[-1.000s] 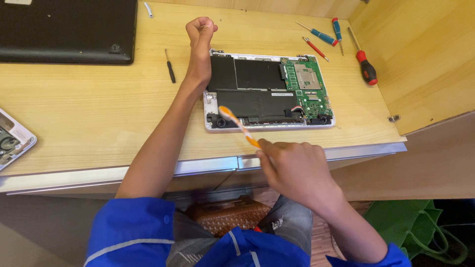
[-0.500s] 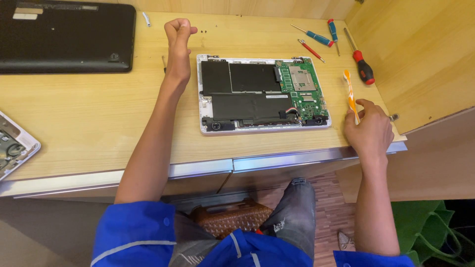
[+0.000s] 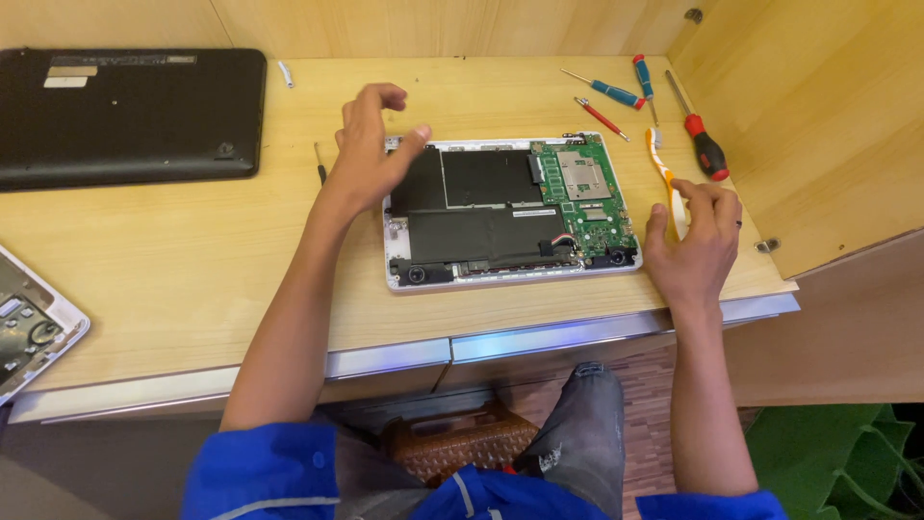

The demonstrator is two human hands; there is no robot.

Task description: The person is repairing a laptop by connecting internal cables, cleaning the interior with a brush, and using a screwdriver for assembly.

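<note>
An opened laptop (image 3: 500, 217) lies bottom-up on the wooden table (image 3: 173, 260), showing its black battery cells and green circuit board (image 3: 582, 193). My left hand (image 3: 371, 149) hovers over its upper-left corner, fingers apart and holding nothing. My right hand (image 3: 693, 246) rests on the table just right of the laptop with its fingers spread. An orange and white brush (image 3: 662, 166) lies flat on the table, and its handle end reaches under my right fingertips.
A closed black laptop (image 3: 125, 116) sits at the back left, and part of another opened device (image 3: 29, 327) shows at the left edge. A small black screwdriver (image 3: 320, 164) lies left of the laptop. Blue (image 3: 606, 91), thin red (image 3: 602, 117) and red-handled (image 3: 703, 143) screwdrivers lie back right by a wooden side panel (image 3: 818, 125).
My left fist has opened and come down over the laptop's corner. My right hand carried the brush from over the laptop to the right, and the brush now lies on the table.
</note>
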